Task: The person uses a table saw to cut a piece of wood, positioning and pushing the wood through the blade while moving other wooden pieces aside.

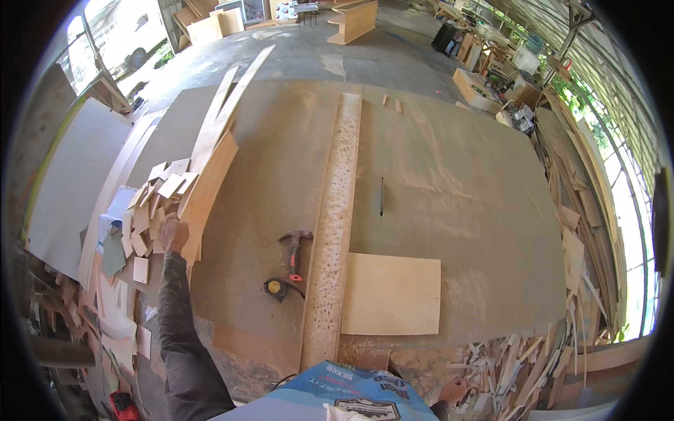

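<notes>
At the table's (435, 175) left edge, a board (207, 189) is gripped by the outstretched left hand (173, 233). Low beside the body, the right hand (453, 391) is seen; its grip cannot be told.

The left hand (173, 233) rests on the near end of a plywood panel (208, 191) — a pale, flat, narrow board standing on its long edge and tilted, along the left side of the counter (456, 210). The panel's top edge runs away from the hand toward the far end, where two thinner, longer strips (235, 88) lie in line beyond it. Just left of the hand sits a heap of small square offcuts (151, 210) — light wood, lying loose and overlapping, some touching the panel's lower side.
</notes>
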Available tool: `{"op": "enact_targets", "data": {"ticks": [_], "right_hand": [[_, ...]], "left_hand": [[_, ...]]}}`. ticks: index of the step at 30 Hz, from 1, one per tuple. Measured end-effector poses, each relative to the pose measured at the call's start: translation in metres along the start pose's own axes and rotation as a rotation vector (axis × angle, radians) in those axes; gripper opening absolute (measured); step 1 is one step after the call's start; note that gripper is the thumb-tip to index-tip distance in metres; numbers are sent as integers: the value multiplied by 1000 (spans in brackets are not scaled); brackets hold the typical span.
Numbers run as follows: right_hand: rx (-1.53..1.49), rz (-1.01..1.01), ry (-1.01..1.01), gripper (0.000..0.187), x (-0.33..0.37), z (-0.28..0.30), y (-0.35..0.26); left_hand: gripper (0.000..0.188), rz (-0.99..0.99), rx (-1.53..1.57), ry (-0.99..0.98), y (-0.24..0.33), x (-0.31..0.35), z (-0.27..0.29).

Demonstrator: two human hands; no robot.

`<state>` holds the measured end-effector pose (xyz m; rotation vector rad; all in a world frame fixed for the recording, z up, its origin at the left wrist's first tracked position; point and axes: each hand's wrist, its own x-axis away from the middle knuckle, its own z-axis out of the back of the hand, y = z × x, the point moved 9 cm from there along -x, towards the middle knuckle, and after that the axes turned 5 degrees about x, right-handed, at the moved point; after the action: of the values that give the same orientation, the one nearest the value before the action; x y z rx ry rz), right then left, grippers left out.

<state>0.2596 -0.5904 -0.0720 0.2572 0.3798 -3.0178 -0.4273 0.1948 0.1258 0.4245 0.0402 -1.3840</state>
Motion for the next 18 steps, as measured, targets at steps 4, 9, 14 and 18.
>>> {"op": "enact_targets", "data": {"ticks": [4,9,14,18], "right_hand": [[-298,-10,138,17,-24,-6,-10],[-539,56,166,24,-50,17,-129],[-1262,268,-393,27,-35,33,-322],[-1452,553,-901,38,32,114,-471]], "left_hand": [[6,-3,405,-33,-32,10,35],[7,-34,1143,-114,18,93,77],[13,181,1576,-297,112,194,48],[22,19,2113,-929,204,277,3]]}}
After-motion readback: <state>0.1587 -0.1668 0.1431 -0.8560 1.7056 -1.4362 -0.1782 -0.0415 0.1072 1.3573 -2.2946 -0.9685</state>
